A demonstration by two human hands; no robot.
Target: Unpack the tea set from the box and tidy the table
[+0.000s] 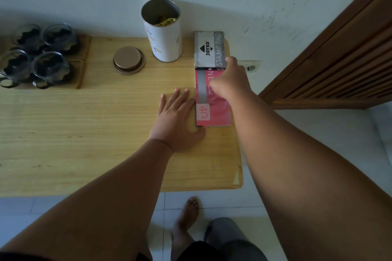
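Left hand flat beside pink box; right hand atop it.

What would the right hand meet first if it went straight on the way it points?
The grey stamp pad box. The right hand has its fingers at the box's near right corner; contact is unclear.

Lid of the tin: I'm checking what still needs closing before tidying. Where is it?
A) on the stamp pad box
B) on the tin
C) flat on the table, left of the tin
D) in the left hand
C: the lid lies flat on the table, left of the tin, whose top stands open.
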